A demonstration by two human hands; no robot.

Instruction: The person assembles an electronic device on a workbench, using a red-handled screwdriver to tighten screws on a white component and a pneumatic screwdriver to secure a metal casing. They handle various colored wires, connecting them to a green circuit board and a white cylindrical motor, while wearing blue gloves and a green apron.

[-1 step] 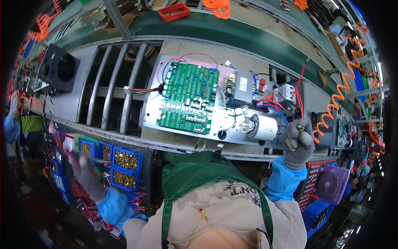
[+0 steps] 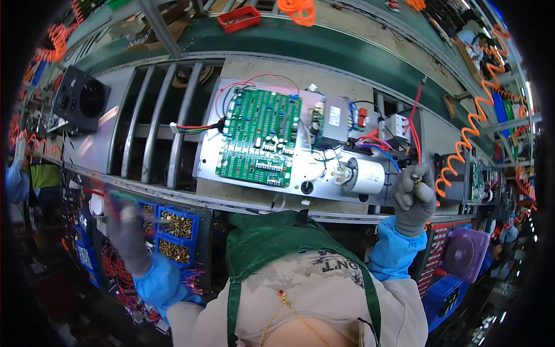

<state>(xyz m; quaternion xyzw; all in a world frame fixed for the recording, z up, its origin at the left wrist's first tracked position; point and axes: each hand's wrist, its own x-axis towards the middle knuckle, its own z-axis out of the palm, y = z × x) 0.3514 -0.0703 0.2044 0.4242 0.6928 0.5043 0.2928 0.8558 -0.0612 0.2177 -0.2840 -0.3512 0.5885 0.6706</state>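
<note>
My right hand, in a grey glove with a blue sleeve, is curled closed at the right end of the metal plate. Small brass-coloured pieces, apparently screws, show between its fingers. Beside it lies a silver cylindrical capacitor on the plate. A green circuit board covers the plate's left part. My left hand, also gloved, is smeared by motion beside blue bins of brass screws. A reddish streak shows above it; I cannot make out its fingers or anything in them.
Red wires run to a white breaker-like block at the plate's right. Metal rollers and a black box with a round fan lie left. An orange coiled hose hangs at right. A red tray stands at the back; a purple fan is lower right.
My left hand has shifted slightly up and to the right by the screw bins, still blurred. My right hand stays closed in nearly the same place.
</note>
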